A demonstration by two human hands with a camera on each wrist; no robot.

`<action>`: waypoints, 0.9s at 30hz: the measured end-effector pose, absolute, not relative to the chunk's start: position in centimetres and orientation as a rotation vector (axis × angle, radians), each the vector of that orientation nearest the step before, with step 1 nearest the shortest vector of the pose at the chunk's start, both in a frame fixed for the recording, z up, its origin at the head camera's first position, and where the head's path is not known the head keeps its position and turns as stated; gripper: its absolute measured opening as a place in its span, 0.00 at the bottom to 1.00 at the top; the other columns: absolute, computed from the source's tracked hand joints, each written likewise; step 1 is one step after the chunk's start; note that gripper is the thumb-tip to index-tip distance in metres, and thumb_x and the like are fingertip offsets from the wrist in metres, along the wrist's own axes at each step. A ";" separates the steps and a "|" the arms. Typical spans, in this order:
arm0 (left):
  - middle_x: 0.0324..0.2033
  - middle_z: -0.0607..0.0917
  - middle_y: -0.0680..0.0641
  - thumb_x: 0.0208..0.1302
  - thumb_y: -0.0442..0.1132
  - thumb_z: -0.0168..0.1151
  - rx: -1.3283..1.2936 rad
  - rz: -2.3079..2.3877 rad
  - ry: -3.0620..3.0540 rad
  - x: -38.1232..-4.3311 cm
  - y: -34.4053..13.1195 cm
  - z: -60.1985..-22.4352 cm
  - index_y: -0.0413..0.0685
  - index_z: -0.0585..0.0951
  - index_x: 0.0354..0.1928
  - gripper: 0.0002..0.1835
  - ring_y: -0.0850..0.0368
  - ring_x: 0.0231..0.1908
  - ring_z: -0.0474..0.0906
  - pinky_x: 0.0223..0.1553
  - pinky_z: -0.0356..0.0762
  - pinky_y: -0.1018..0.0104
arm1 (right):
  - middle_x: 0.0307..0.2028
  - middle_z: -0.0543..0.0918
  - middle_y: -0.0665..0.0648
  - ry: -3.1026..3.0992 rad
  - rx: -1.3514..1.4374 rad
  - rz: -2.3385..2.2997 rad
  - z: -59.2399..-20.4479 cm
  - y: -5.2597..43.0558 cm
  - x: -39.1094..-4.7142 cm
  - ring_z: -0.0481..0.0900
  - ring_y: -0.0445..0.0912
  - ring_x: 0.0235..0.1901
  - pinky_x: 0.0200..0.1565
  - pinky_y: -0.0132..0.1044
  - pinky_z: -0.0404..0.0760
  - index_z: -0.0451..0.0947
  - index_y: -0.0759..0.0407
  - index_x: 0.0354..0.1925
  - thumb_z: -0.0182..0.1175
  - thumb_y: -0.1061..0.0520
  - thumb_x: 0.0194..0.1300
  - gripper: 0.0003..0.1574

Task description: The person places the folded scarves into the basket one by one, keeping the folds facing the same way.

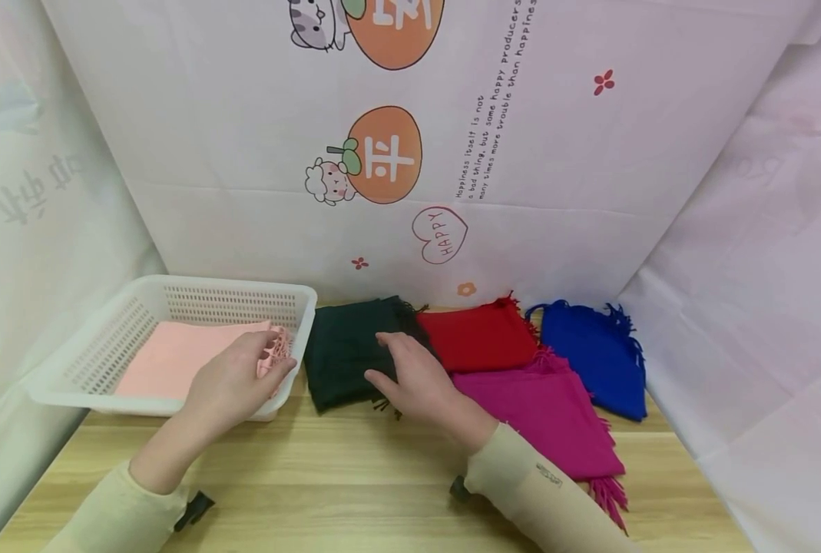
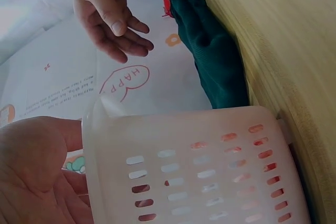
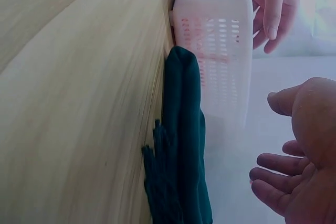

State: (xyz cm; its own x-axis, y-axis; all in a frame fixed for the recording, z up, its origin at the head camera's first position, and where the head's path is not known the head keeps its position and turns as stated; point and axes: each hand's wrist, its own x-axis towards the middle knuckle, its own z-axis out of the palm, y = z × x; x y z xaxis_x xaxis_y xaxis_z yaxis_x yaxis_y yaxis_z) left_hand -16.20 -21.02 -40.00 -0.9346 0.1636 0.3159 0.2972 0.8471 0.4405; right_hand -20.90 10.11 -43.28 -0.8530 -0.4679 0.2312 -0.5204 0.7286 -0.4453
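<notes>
My left hand [image 1: 233, 380] hovers over the right end of a white plastic basket [image 1: 237, 286], fingers loosely bent and holding nothing. Inside the basket lies a folded pink scarf [image 1: 175, 353] with a fringe, partly hidden by that hand. My right hand [image 1: 420, 380] is held above a folded dark green scarf [image 1: 344, 346], thumb and fingers spread apart. The right wrist view shows a gap between this hand [image 3: 299, 166] and the green scarf [image 3: 184, 129]. In the left wrist view, the basket's slotted end wall [image 2: 184, 171] stands beside my left hand [image 2: 37, 166].
To the right of the green scarf lie a folded red scarf [image 1: 479, 334], a magenta scarf [image 1: 541, 415] and a blue scarf [image 1: 593, 357], all fringed. They rest on a wooden table [image 1: 341, 484]. A printed white cloth [image 1: 555, 153] rises behind, with white cloth at both sides.
</notes>
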 end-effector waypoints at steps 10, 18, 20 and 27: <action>0.66 0.85 0.32 0.77 0.49 0.72 -0.407 -0.725 -2.725 -15.9 -19.9 -39.9 0.35 0.81 0.71 0.31 0.33 0.64 0.84 0.55 0.85 0.32 | 0.72 0.79 0.60 -2.824 0.758 0.808 -43.6 12.5 -20.5 0.79 0.55 0.69 0.69 0.53 0.82 0.67 0.60 0.81 0.73 0.45 0.76 0.46; 0.59 0.89 0.37 0.77 0.51 0.73 -0.445 -0.736 -2.715 -16.0 -19.1 -40.3 0.38 0.82 0.67 0.28 0.41 0.52 0.87 0.50 0.86 0.36 | 0.72 0.80 0.60 -2.822 0.699 0.792 -43.7 14.1 -20.5 0.80 0.56 0.68 0.69 0.54 0.82 0.68 0.59 0.80 0.74 0.45 0.75 0.46; 0.58 0.89 0.38 0.76 0.51 0.74 -0.455 -0.726 -2.714 -16.1 -18.8 -40.4 0.38 0.83 0.66 0.28 0.41 0.51 0.88 0.49 0.86 0.37 | 0.71 0.80 0.60 -2.825 0.675 0.795 -43.7 14.5 -20.5 0.80 0.55 0.68 0.69 0.55 0.82 0.68 0.59 0.80 0.75 0.45 0.75 0.47; 0.61 0.88 0.36 0.76 0.50 0.74 -0.492 -0.683 -2.700 -16.3 -18.0 -40.6 0.35 0.83 0.66 0.28 0.37 0.61 0.85 0.57 0.85 0.35 | 0.71 0.80 0.60 -2.833 0.624 0.812 -43.8 15.9 -20.3 0.80 0.56 0.69 0.69 0.56 0.82 0.68 0.58 0.80 0.74 0.45 0.75 0.46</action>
State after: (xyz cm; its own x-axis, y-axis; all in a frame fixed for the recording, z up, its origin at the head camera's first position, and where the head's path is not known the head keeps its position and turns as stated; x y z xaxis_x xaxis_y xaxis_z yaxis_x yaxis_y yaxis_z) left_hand -16.35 -18.00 -40.58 -0.8924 0.2496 0.3760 0.3983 0.8273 0.3962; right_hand -20.26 15.92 -43.76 -0.9062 -0.3532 0.2325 -0.4228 0.7699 -0.4780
